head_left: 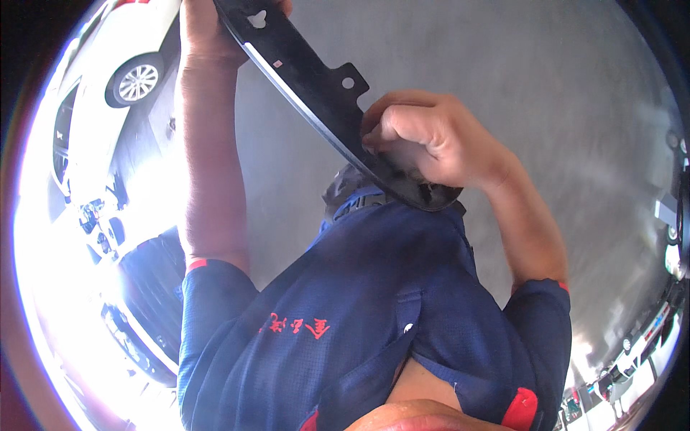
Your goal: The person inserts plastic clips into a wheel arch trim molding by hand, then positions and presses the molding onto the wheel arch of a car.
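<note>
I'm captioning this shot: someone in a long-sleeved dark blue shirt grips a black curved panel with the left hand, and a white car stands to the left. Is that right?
Not quite: the dark blue shirt is short-sleeved; the head view shows both forearms bare. The left hand grips the black curved panel, and the white car is at left.

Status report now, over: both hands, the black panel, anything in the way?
Left hand grips black panel toward far end. Right hand, fingers curled, partly covers near end. White car at left, not in the way.
</note>
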